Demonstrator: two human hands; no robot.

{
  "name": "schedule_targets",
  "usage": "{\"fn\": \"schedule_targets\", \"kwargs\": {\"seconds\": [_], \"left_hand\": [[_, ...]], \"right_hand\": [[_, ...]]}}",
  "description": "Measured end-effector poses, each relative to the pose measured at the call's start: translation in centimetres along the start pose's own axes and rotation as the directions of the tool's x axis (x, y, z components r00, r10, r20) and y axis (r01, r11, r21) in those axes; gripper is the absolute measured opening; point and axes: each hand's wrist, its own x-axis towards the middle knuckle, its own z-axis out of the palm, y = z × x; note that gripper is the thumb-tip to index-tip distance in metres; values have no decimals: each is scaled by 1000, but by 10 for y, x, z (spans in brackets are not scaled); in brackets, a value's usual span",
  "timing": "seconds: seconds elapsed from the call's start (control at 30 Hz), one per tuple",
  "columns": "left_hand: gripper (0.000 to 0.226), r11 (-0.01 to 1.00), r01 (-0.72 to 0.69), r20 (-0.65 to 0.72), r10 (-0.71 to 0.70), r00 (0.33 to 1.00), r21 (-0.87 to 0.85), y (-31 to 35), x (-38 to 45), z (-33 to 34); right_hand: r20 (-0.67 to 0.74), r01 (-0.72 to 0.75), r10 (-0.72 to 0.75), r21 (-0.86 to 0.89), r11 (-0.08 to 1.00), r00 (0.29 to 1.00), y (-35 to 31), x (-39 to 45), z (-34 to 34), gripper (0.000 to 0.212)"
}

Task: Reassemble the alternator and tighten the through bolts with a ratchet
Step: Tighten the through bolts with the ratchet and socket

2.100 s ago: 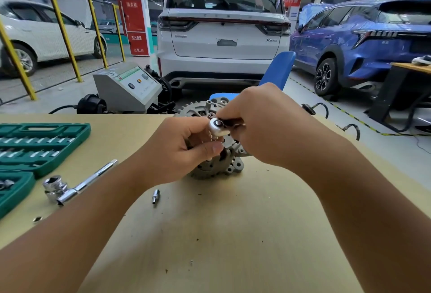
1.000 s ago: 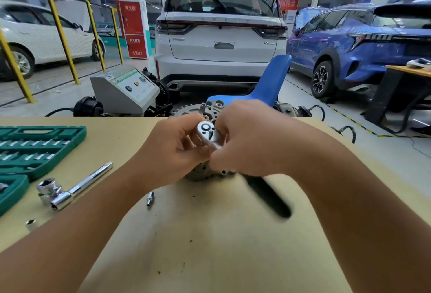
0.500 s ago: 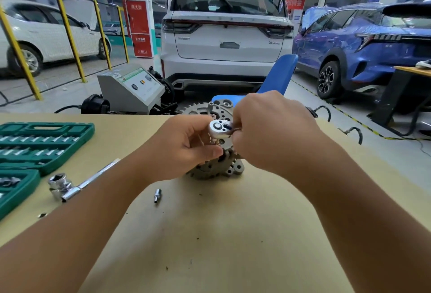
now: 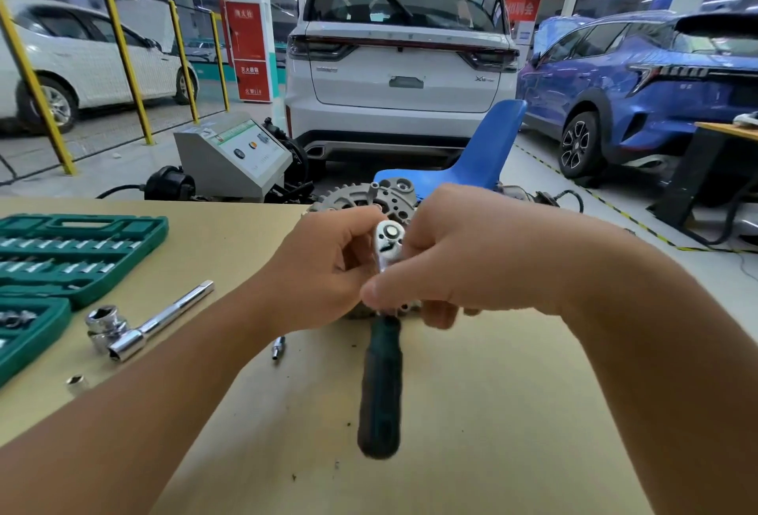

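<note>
Gripping: right hand (image 4: 484,256) holds ratchet (image 4: 389,244) neck; left hand (image 4: 324,268) pinches its head.
Axis: handle points 6 o'clock, over alternator (image 4: 369,196).

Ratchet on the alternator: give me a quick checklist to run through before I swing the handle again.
1. Ratchet head sits over the alternator: ok.
2. Socket seated square on the through bolt: cannot tell, both hands hide it.
3. Left hand steadies the ratchet head: ok.
4. Right hand grips the ratchet just below the head, not the green handle: not ok for leverage.
5. Swing path: ok toward me; a small loose bit lies just left of the handle.
6. Alternator flat on the table: cannot tell.
</note>
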Motion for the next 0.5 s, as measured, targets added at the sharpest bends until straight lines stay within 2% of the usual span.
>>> {"fn": "schedule_targets", "kwargs": {"seconds": [0.03,0.07,0.13,0.17,0.2,0.27,0.37,0.5], "left_hand": [[12,1000,-10,-17,10,1000,0,-1,-1,0],[11,1000,-15,-29,15,999,-1,-1,-1,1],[22,1000,-8,-24,9,1000,23,0,-2,0],[31,999,-5,-22,6,1000,50,1,-1,1],[39,997,-8,-22,9,1000,73,1,-1,0],[43,997,-15,-7,16,1000,72,1,0,1],[35,999,-47,-24,48,999,27,1,-1,2],[31,999,-19,-17,20,1000,36,2,-2,3]], "right_hand": [[-32,14,-13,8,1000,999,0,-1,-2,24],[-125,25,-29,-31,999,992,2,2,-3,23],[-298,-23,-37,-193,981,954,6,6,-3,16],[-336,-59,-28,-244,968,941,7,6,-1,10],[-351,-74,-28,-275,959,936,8,7,1,4],[-325,-35,-69,-305,952,943,8,9,8,13],[-245,64,-130,-259,964,961,5,11,14,23],[-252,55,-114,-230,972,961,11,12,7,6]]}}
